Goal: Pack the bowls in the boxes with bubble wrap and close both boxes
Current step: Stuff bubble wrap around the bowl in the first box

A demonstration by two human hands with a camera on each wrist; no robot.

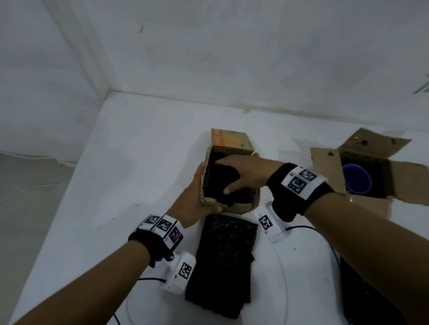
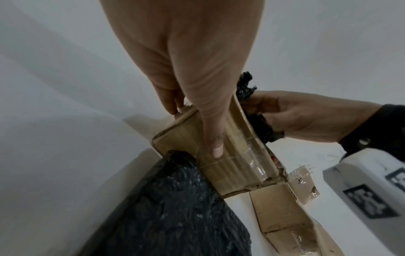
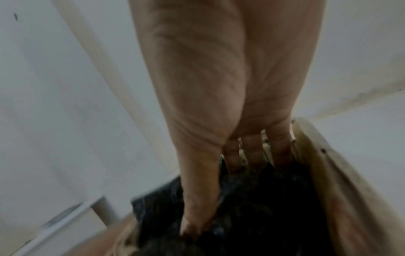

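Note:
A small cardboard box [image 1: 234, 206] stands mid-table with its orange flap [image 1: 232, 142] raised at the far side. My left hand [image 1: 195, 199] grips its left wall, thumb across the near side [image 2: 195, 131]. My right hand [image 1: 233, 176] reaches into the box from the right and holds a wad of black bubble wrap [image 1: 214, 179] inside it, fingers behind and thumb in front [image 3: 221, 197]. A second box [image 1: 413, 179] lies open at the right with a blue bowl [image 1: 356, 179] in it. No bowl shows in the small box.
A folded sheet of black bubble wrap [image 1: 224, 264] lies just in front of the small box. White and black cables [image 1: 283, 269] trail across the near table. A dark object [image 1: 364, 300] sits at the lower right. White walls close off the back and left.

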